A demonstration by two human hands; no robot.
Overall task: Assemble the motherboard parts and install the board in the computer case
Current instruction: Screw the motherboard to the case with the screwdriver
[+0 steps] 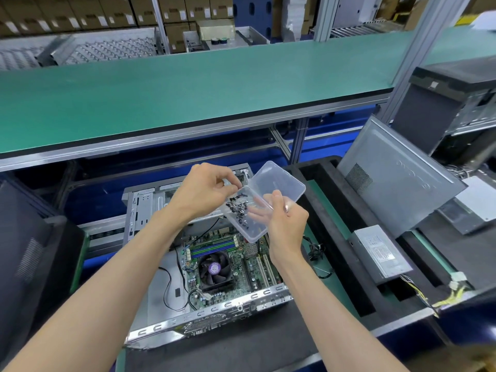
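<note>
My right hand (285, 226) cradles the clear screw box (248, 213) above the open case (204, 312), where the motherboard (228, 264) already sits; my left hand (206, 189) fingers pinch into the screws (237, 208), presumably to fasten it.

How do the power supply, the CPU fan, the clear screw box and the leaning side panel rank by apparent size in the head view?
1. Side panel
2. Power supply
3. Screw box, though nearer the camera, so unsure against the supply
4. CPU fan
</note>
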